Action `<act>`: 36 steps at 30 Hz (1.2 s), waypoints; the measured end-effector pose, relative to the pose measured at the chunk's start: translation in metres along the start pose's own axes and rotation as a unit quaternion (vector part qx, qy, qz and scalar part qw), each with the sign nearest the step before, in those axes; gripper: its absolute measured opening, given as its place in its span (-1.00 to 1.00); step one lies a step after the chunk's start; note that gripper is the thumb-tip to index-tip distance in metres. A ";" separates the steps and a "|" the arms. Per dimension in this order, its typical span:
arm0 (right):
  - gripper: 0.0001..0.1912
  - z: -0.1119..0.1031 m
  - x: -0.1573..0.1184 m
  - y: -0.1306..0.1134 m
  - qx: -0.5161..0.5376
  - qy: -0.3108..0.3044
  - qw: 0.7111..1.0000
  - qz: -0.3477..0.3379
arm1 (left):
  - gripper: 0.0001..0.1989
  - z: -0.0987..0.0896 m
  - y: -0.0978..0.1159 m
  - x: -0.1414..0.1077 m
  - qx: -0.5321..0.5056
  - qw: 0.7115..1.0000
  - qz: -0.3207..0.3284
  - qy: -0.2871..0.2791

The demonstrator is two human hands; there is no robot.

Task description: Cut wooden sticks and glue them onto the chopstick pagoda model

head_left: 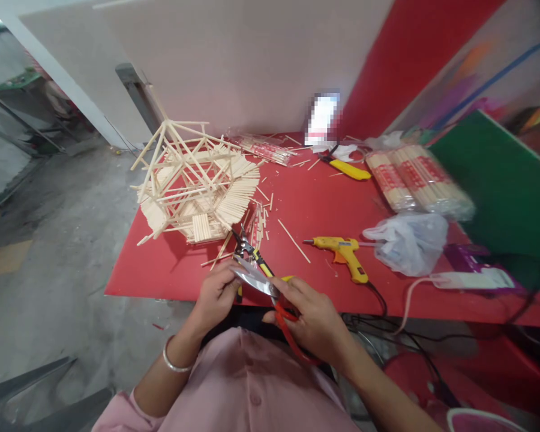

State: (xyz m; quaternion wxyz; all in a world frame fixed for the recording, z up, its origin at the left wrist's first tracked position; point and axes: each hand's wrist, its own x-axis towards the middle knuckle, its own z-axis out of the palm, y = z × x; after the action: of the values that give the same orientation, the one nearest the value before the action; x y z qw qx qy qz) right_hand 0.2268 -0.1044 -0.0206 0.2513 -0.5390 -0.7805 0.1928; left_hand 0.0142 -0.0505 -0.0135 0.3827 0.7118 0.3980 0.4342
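In my right hand is a pair of scissors with red handles, its metal blades pointing left toward my other hand. The fingers of my left hand are pinched together at the blade tips. Whatever they hold, if anything, is too small or hidden to make out. Just beyond the scissors lie yellow-and-black pliers, partly covered by the blades and hands. A structure of pale wooden sticks, with a pointed open frame on top and a fanned stick base, stands on the red table to the far left.
A yellow glue gun with its cord lies to the right, beside a crumpled plastic bag. Behind are packs of sticks, a yellow-handled tool and a bright blurred phone-like screen. Loose stick pieces are scattered about.
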 end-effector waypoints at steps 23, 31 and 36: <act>-0.52 0.002 0.011 -0.007 0.028 -0.029 0.999 0.015 | -0.90 0.003 -0.006 0.000 -0.071 0.994 -0.028 0.073; -0.56 0.006 0.009 -0.007 0.012 -0.007 1.000 -0.002 | -0.84 0.002 -0.007 -0.002 -0.048 0.995 -0.052 0.074; -0.53 0.008 0.010 -0.003 0.041 -0.019 0.999 0.006 | -0.81 0.002 -0.011 -0.002 -0.048 0.996 -0.049 0.054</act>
State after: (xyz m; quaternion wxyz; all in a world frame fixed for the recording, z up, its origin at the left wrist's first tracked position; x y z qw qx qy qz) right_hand 0.2164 -0.0968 -0.0234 0.2569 -0.5288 -0.7736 0.2363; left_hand 0.0132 -0.0484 -0.0248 0.4148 0.6478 0.4315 0.4713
